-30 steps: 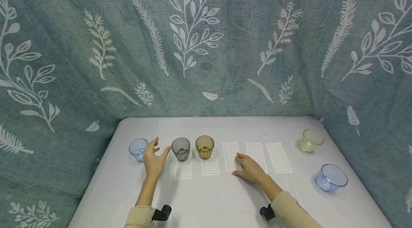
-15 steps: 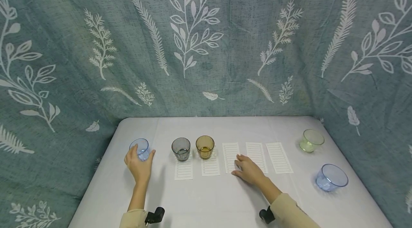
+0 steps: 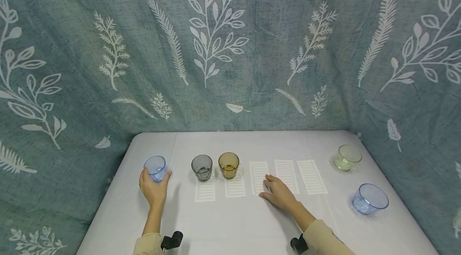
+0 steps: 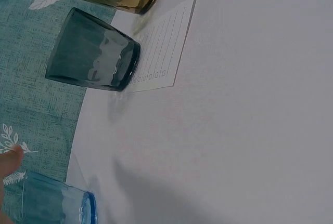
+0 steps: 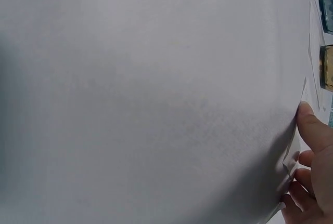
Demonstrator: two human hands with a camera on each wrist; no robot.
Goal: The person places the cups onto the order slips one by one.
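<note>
Five glasses here by my count: two blue, one grey [image 3: 202, 167], one amber [image 3: 228, 165], one green [image 3: 348, 157], plus five lined paper cards [image 3: 312, 177] in a row, all on a white surface [image 3: 223, 223]. The left blue glass [image 3: 156, 169] stands upright near the surface's left edge, with the person's left grip [image 3: 154, 191] around its near side, fingers on one flank and thumb by the other; I can't tell if it's actually closed on the glass. The right grip [image 3: 277, 191] is loosely spread, not clutching anything, thumb touching a card edge, and it blocks part of the third and fourth cards. Grey and amber sit side by side, hiding the far ends of the first two cards, and they're between the left blue one and the rest of the row. The green glass and right blue glass [image 3: 371, 199] are well off to the right. Two beige sleeves [image 3: 327, 239], two black wrist gadgets [image 3: 173, 240], leafy teal cloth [image 3: 266, 59] behind.
</note>
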